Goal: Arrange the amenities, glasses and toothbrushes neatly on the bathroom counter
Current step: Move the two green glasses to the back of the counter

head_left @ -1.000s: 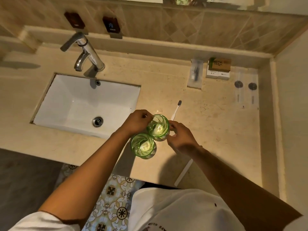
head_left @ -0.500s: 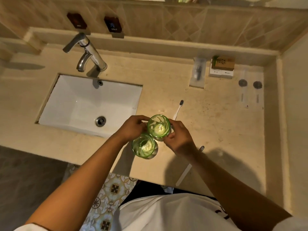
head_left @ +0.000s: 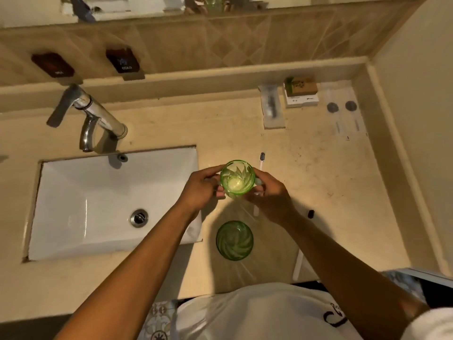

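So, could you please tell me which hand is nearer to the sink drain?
Left. The left hand grips the glass just right of the sink, above the drain; the right hand is beyond the glass.

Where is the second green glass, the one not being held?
In the head view, the free glass stands on the counter near its front edge, just right of the sink, below the held glass.

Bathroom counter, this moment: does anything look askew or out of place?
Yes. The two toothbrushes lie loose: one partly hidden behind the held green glass, the other near the front edge under the right forearm. The second glass stands alone by the front edge. No spills or damage visible.
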Demonstrator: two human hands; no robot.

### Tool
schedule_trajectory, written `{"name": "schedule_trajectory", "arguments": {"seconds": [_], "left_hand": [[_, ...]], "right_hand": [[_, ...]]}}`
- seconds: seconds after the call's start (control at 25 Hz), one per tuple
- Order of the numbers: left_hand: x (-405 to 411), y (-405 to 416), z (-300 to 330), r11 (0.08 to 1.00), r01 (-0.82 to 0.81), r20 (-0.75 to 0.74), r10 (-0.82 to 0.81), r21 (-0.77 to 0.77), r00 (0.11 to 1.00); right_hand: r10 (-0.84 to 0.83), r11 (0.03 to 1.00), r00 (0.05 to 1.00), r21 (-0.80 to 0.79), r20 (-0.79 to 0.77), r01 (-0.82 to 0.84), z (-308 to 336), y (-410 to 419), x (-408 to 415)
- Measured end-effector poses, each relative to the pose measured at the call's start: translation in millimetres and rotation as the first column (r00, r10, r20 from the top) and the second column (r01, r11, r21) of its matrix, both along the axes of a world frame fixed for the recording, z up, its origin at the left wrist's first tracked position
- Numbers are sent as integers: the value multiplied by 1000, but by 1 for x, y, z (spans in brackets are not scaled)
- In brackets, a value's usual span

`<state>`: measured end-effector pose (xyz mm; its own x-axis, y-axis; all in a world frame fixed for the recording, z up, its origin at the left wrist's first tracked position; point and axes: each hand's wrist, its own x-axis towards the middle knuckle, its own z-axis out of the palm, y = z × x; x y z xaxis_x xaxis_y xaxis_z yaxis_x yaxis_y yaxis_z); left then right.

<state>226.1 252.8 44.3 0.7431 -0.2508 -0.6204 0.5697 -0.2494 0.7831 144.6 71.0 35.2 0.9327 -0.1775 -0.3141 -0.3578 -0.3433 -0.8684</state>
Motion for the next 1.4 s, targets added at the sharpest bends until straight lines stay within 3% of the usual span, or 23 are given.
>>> {"name": "schedule_trajectory", "arguments": {"seconds": [0.08,0.28,0.68,0.8,1.4], "left_hand": [[20,-3,1,1000,-23,9,23,-13,1000],[73,-28,-3,991,-133,37,133,-6,990],[178,-100,-16,899,-392,-6,399,-195,917],[192,-108,-21,889,-405,13,417,-212,909],[209,-113,-27,905,-366,7,377,-218,926]], "right_hand": [[-16,996,1000,83,-16,18,0,-4,19],[-46,998,998,42,32,44,-6,-23,76],[-166,968,985,195,38,156,-6,-70,199],[-197,933,980,312,31,178,-7,-74,215],[-200,952,976,253,87,173,-37,-75,237]]}}
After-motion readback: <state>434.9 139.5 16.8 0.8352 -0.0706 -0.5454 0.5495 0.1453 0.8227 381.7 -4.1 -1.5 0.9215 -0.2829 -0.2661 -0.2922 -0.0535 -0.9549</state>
